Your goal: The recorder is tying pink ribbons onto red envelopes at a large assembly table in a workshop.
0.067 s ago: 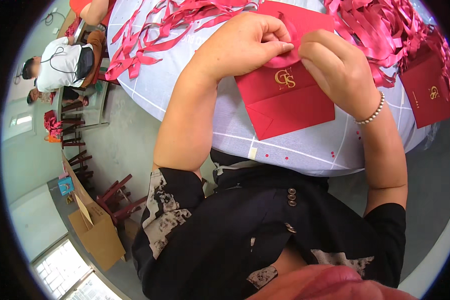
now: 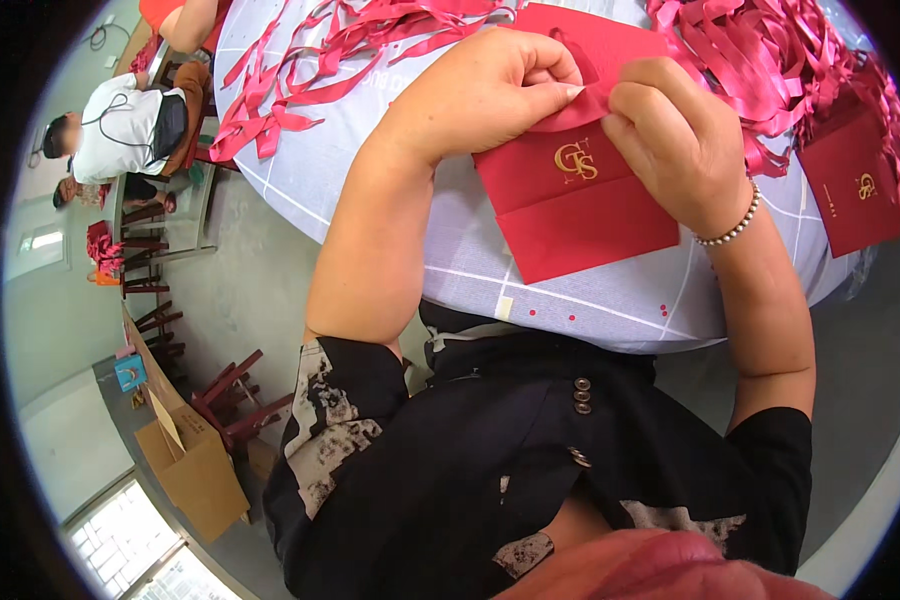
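The left hand (image 2: 495,88) pinches a ribbon (image 2: 580,113) between thumb and curled fingers, and the right hand (image 2: 682,148), fingers bent inward, grips the same ribbon just beside it (where its thumb tip presses is hard to make out). The ribbon spans the gap between the two hands, across a red bag (image 2: 595,232) that lies on the cloth (image 2: 460,240) beneath both of them, its gold emblem (image 2: 576,162) showing just below that gap. A bracelet (image 2: 736,222) of pale beads circles the right wrist. Loose ribbons (image 2: 320,75) spread to the left of the left hand, a thicker heap (image 2: 735,55) lies just past the right hand, and farther to that hand's right is another bag (image 2: 842,210), also red
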{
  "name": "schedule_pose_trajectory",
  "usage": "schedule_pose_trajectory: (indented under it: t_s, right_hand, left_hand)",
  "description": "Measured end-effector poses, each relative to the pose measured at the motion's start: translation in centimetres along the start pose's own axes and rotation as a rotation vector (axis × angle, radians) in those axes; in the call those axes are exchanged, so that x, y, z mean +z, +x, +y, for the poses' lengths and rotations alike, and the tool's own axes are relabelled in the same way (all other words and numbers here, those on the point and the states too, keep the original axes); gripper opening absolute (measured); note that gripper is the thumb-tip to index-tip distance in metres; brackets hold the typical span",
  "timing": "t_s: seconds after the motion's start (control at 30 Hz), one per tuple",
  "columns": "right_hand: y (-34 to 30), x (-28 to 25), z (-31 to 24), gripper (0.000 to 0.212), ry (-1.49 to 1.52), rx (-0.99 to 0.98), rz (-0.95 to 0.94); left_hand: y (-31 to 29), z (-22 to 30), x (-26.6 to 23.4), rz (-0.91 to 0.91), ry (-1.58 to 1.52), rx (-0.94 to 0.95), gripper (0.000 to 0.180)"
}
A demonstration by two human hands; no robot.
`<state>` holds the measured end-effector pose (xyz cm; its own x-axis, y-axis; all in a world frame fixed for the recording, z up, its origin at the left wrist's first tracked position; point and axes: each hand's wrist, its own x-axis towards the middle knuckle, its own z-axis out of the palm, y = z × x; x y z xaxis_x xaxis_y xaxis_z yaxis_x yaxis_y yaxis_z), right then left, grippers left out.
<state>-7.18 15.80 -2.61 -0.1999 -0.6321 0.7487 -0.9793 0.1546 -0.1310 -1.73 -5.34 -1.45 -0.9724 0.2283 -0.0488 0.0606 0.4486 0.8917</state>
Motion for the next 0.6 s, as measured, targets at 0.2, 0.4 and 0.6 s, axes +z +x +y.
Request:
schedule_pose_trajectory:
  t_s: [0.2, 0.4, 0.6]
  right_hand:
    - [-0.4, 0.0, 1.0, 0.019, 0.027, -0.015, -0.059]
    - [-0.5, -1.1, 4.2, 0.022, 0.809, 0.809, -0.074]
    - [0.2, -1.8, 3.8, 0.041, 0.918, 0.991, -0.567]
  left_hand:
    - [-0.3, 0.3, 0.0, -0.013, -0.009, 0.024, 0.011]
    - [-0.7, 1.1, 0.7, 0.024, 0.152, 0.125, 0.009]
    - [-1.1, 2.0, 1.7, -0.093, 0.326, 0.424, 0.006]
